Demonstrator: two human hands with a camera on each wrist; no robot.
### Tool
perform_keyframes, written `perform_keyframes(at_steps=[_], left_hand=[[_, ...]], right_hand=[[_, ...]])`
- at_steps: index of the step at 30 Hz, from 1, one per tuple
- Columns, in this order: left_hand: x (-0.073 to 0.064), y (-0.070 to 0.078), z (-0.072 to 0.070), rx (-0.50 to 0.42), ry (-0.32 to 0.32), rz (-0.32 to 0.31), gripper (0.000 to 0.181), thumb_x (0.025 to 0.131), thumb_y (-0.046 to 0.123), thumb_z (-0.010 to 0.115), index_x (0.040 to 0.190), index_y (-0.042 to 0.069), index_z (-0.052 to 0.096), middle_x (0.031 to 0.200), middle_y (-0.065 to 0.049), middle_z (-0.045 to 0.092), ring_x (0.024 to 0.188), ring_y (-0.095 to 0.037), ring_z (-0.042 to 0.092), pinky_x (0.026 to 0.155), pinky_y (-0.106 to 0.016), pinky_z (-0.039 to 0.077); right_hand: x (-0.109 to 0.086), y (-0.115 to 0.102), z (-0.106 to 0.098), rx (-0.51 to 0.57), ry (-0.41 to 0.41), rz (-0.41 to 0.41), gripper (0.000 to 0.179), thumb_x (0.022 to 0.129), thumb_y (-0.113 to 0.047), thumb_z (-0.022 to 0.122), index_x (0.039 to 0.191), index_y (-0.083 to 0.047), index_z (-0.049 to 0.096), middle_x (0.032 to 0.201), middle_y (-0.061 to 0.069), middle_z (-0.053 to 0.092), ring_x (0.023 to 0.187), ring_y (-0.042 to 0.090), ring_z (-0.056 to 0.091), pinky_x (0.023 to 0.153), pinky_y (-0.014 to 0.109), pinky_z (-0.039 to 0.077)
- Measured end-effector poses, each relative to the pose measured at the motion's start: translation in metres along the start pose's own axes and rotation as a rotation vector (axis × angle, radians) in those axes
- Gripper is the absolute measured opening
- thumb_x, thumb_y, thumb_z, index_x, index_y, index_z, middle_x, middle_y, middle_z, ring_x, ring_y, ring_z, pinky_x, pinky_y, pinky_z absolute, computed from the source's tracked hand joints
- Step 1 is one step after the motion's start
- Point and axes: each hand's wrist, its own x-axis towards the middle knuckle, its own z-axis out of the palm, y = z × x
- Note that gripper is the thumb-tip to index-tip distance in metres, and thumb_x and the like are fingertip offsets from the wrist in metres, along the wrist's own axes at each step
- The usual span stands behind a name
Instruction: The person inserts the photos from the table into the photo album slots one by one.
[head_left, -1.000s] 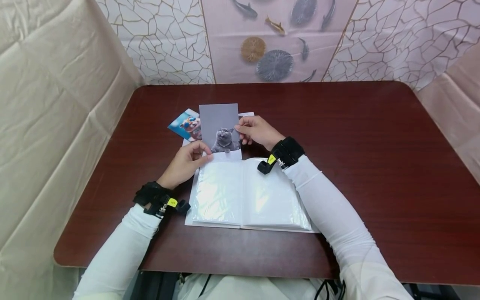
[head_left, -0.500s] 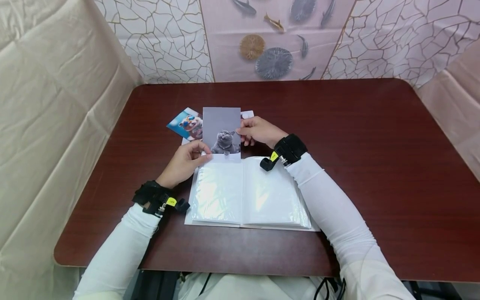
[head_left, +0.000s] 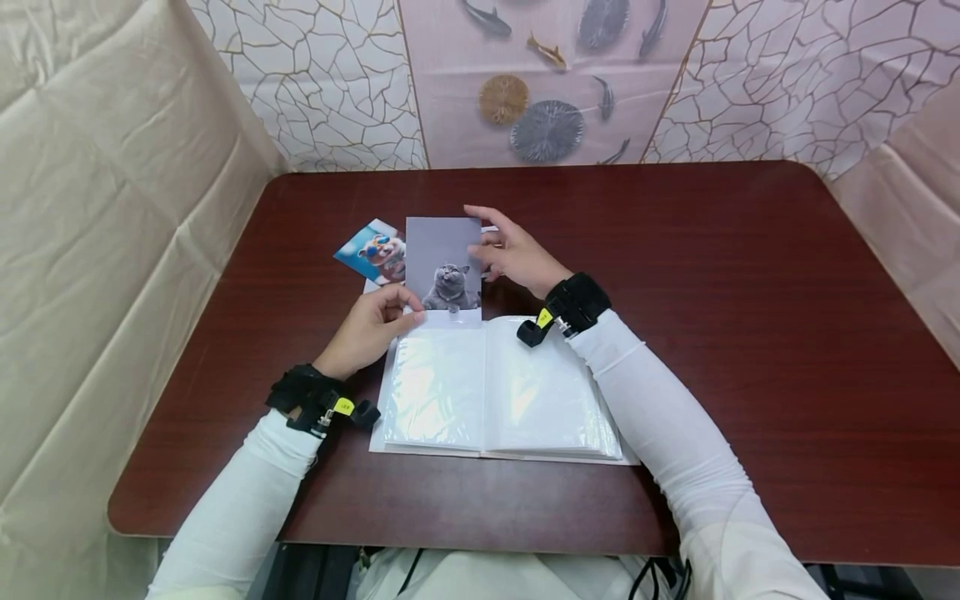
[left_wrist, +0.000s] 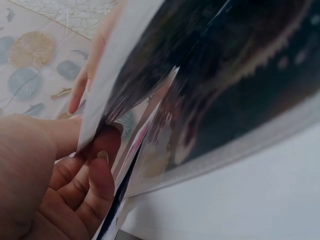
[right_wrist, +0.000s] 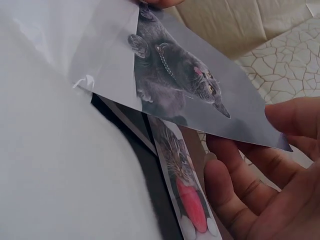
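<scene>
A photo album (head_left: 442, 383) lies open on the table, its clear page sleeves facing up. A photo of a grey cat (head_left: 442, 242) stands out of the top of the left page, its lower end inside the sleeve. My left hand (head_left: 371, 329) pinches the album page (left_wrist: 97, 112) at its upper left corner, thumb on one side and fingers on the other. At the photo's upper right edge, my right hand (head_left: 521, 258) has its thumb in front, with the index finger stretched along the top. The right wrist view shows the photo's corner between those fingers (right_wrist: 295, 117).
Behind the cat photo lies a blue picture of an animal in sunglasses (head_left: 378, 250), partly covered. A tabby cat picture (right_wrist: 185, 185) shows below it in the right wrist view. The brown table (head_left: 750, 350) extends around the album; patterned cloth (head_left: 337, 83) hangs behind.
The grey cat photo has shifted slightly right and down, then stayed put. My right index finger has lifted off the side edge and stretched up to the top corner. My left hand stays put.
</scene>
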Motion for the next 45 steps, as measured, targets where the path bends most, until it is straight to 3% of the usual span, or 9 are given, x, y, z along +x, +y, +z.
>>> perform_keyframes(at_steps=[8, 15, 19, 27, 30, 37, 45], left_hand=[[-0.001, -0.001, -0.001, -0.003, 0.000, 0.023, 0.014, 0.096, 0.017, 0.070, 0.106, 0.008, 0.067, 0.075, -0.012, 0.052, 0.063, -0.024, 0.046, 0.057, -0.024, 0.039], [-0.001, -0.003, -0.001, 0.001, -0.005, 0.026, 0.015, 0.096, 0.017, 0.070, 0.106, 0.007, 0.067, 0.075, -0.012, 0.051, 0.064, -0.023, 0.047, 0.058, -0.025, 0.039], [-0.001, -0.001, -0.001, -0.010, -0.006, 0.026, 0.014, 0.096, 0.017, 0.070, 0.106, 0.007, 0.067, 0.075, -0.012, 0.051, 0.063, -0.022, 0.046, 0.057, -0.024, 0.038], [-0.001, 0.000, 0.000, 0.005, -0.010, -0.005, 0.015, 0.098, 0.012, 0.067, 0.110, 0.004, 0.066, 0.079, -0.014, 0.051, 0.065, -0.021, 0.044, 0.058, -0.024, 0.036], [-0.002, 0.005, 0.000, 0.006, -0.016, -0.015, 0.015, 0.098, 0.009, 0.066, 0.111, 0.001, 0.065, 0.078, -0.016, 0.051, 0.064, -0.020, 0.043, 0.058, -0.023, 0.036], [-0.012, 0.031, -0.002, 0.001, -0.026, -0.009, 0.012, 0.098, 0.005, 0.065, 0.108, -0.002, 0.065, 0.078, -0.017, 0.052, 0.063, -0.018, 0.044, 0.059, -0.023, 0.037], [-0.012, 0.031, -0.002, -0.009, -0.028, -0.004, 0.012, 0.098, 0.005, 0.065, 0.108, -0.002, 0.065, 0.082, -0.018, 0.054, 0.064, -0.018, 0.044, 0.059, -0.023, 0.037]], right_hand=[[0.000, 0.000, 0.000, -0.051, 0.019, 0.034, 0.047, 0.104, -0.014, 0.057, 0.148, -0.022, 0.043, 0.081, 0.009, 0.044, 0.085, 0.027, 0.051, 0.074, 0.035, 0.053], [0.001, 0.003, 0.001, -0.069, 0.002, 0.050, 0.051, 0.103, -0.009, 0.057, 0.150, -0.026, 0.042, 0.079, 0.008, 0.049, 0.083, 0.024, 0.055, 0.074, 0.034, 0.053], [0.002, 0.005, 0.001, -0.093, -0.025, 0.040, 0.055, 0.103, -0.007, 0.056, 0.153, -0.023, 0.040, 0.071, 0.003, 0.041, 0.077, 0.024, 0.056, 0.072, 0.034, 0.054], [0.001, 0.006, 0.001, -0.104, -0.025, 0.019, 0.048, 0.102, -0.003, 0.056, 0.145, -0.023, 0.047, 0.069, 0.003, 0.042, 0.077, 0.023, 0.055, 0.072, 0.037, 0.053], [0.001, 0.006, 0.001, -0.103, -0.030, 0.014, 0.047, 0.102, -0.002, 0.056, 0.144, -0.022, 0.048, 0.068, 0.001, 0.039, 0.076, 0.023, 0.053, 0.070, 0.037, 0.052], [0.001, 0.006, 0.001, -0.117, -0.041, 0.001, 0.045, 0.101, -0.001, 0.057, 0.142, -0.019, 0.050, 0.067, 0.001, 0.037, 0.074, 0.023, 0.056, 0.069, 0.036, 0.053], [0.001, 0.004, 0.001, -0.114, -0.048, -0.003, 0.044, 0.101, 0.001, 0.057, 0.141, -0.015, 0.051, 0.070, 0.006, 0.048, 0.075, 0.022, 0.059, 0.068, 0.035, 0.052]])
